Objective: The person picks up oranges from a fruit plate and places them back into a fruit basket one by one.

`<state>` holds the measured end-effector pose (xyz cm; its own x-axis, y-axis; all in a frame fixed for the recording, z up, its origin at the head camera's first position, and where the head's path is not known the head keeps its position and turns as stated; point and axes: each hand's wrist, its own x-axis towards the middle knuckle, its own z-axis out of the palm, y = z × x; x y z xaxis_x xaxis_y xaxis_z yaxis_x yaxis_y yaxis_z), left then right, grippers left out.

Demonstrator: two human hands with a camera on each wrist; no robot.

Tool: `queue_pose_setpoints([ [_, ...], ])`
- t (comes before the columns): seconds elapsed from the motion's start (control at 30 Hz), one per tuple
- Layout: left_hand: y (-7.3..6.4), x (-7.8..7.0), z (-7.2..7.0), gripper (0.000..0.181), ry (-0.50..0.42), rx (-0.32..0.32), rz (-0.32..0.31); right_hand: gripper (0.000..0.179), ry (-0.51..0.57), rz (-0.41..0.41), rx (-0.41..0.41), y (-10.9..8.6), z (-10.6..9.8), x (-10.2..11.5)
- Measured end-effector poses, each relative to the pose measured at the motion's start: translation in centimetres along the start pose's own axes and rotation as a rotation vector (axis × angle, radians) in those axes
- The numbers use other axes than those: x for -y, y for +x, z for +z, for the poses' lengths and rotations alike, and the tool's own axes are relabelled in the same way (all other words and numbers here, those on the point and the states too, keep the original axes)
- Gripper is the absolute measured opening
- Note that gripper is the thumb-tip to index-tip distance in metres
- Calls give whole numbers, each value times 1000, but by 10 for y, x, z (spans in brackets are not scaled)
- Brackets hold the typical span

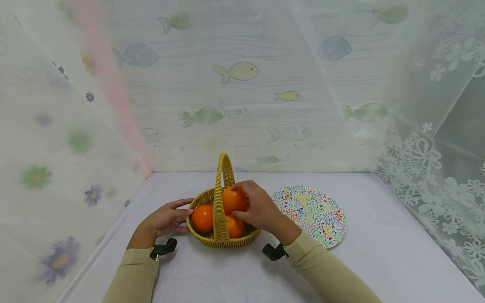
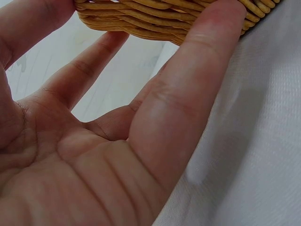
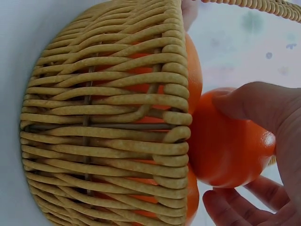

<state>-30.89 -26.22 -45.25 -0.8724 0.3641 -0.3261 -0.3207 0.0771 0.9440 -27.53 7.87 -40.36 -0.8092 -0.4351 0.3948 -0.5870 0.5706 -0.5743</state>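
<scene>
A yellow wicker basket (image 1: 238, 243) with a tall arched handle (image 1: 221, 210) stands on the table. My right hand (image 1: 261, 207) holds an orange (image 3: 230, 146) between thumb and fingers, at rim height on the basket's right side. Another orange (image 1: 202, 218) lies left of the handle, and one more orange (image 1: 234, 227) lies right of it, under the held one. Orange skin also shows through the weave in the right wrist view. At the left rim, my left hand (image 1: 166, 219) touches the basket with spread, fairly straight fingers, seen close up in the left wrist view.
To the right of the basket a round, flat white disc (image 1: 308, 214) with multicoloured marks lies on the white tablecloth (image 1: 212, 275). Behind the table hangs a fish-patterned curtain (image 1: 242, 105). Sheer flowered cloth hangs at both sides.
</scene>
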Motion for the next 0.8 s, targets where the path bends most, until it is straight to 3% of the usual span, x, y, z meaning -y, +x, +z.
queue_pose_setpoints([
  [0.5, 1, 0, 1, 71, 6, -11, -1, 61, 2, -12, 13, -2, 1, 2],
  [0.8, 3, -1, 2, 71, 20, -12, 2, 74, -5, -11, 13, -3, -2, 0],
])
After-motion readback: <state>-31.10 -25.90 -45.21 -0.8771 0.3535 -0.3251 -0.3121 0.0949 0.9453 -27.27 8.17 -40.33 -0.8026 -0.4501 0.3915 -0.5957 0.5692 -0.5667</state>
